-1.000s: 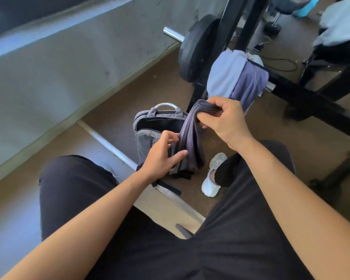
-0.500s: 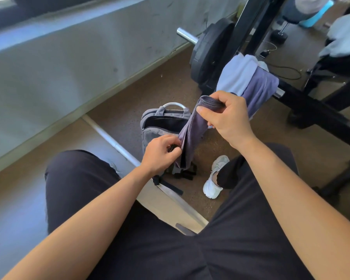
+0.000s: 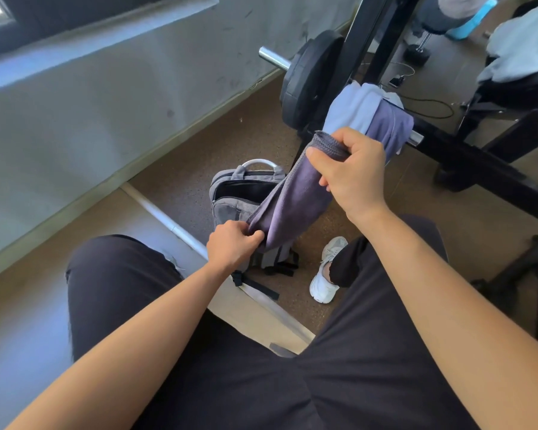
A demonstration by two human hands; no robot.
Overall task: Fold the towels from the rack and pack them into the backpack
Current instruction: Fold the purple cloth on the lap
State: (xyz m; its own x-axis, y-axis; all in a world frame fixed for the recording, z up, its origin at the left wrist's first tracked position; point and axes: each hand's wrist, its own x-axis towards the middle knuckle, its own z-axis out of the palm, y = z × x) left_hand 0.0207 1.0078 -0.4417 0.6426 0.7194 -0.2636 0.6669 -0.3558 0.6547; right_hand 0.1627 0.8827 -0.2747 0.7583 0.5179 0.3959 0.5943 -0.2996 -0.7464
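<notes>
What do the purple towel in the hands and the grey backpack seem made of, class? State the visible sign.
Purple towel: soft matte cloth, perhaps microfibre; it drapes limply, with a stitched hem. Grey backpack: matte heathered woven fabric, probably synthetic; speckled grey surface, sewn seams.

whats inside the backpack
The backpack is unzipped, showing only a dark opening; nothing can be made out inside. The held towel and left hand cover its front.

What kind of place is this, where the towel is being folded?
Probably a gym, perhaps a home one: a round black weight plate sits on a chrome barbell end, beside a black metal rack hung with a pale blue towel.
</notes>
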